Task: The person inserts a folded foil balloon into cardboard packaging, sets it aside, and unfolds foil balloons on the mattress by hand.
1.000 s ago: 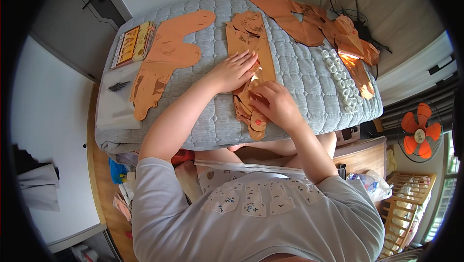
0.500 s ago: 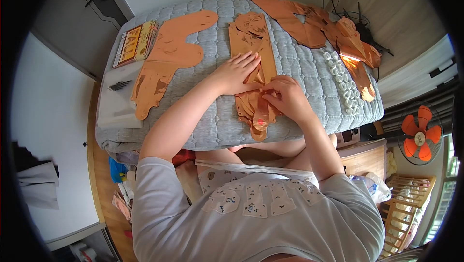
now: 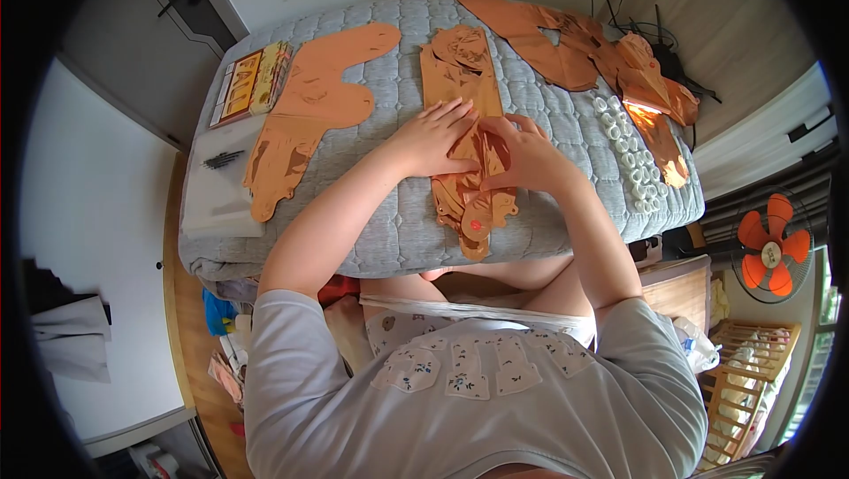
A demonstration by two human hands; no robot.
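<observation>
A folded copper-coloured foil balloon (image 3: 464, 81), flat and shiny, lies lengthwise in front of me on the quilted grey mattress (image 3: 389, 214). My left hand (image 3: 435, 138) rests flat on its left side, fingers stretched out toward the far right. On the balloon's right side is my right hand (image 3: 529, 153), its thumb and fingers spread apart and touching the foil. Creased layers bunch up between the two hands. The near end, with a small red spot, hangs close to the mattress edge. Parts of the foil under both palms are hidden.
Another flat copper foil balloon (image 3: 318, 94) lies left, beside a printed packet (image 3: 252, 81), clear plastic sheets (image 3: 217, 205) and thin black sticks (image 3: 223, 160). More copper foil (image 3: 553, 41) spreads at the far right, near several small white rolls (image 3: 630, 159). A fan (image 3: 771, 249) stands right.
My right hand has moved slightly up the balloon and gone from pinching the foil to lying spread on it. My left hand stays in place. The folded foil strip lies flatter.
</observation>
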